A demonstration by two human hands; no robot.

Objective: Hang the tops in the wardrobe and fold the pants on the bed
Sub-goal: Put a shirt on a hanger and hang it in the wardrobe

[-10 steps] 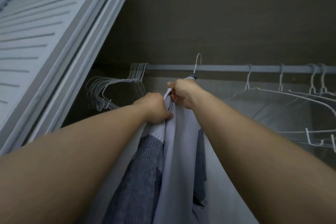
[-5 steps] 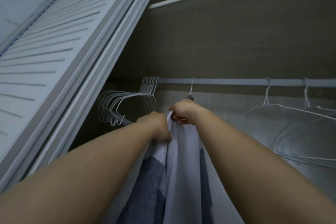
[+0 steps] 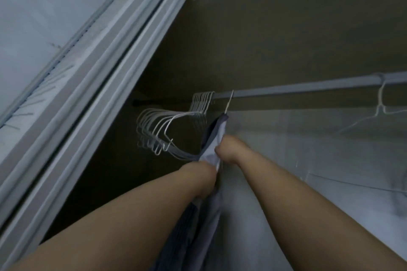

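Here both hands grip the top (image 3: 217, 138), a pale and dark garment that hangs from a wire hanger (image 3: 229, 103) hooked over the wardrobe rail (image 3: 308, 88): the left hand (image 3: 204, 174) is curled round the cloth lower down, and the right hand (image 3: 229, 149) pinches it just above. A bunch of bare wire hangers (image 3: 167, 125) hangs on the rail just left of the top, touching it low down, and another hanger (image 3: 382, 105) hangs well apart to the right beside the open door (image 3: 66, 50).
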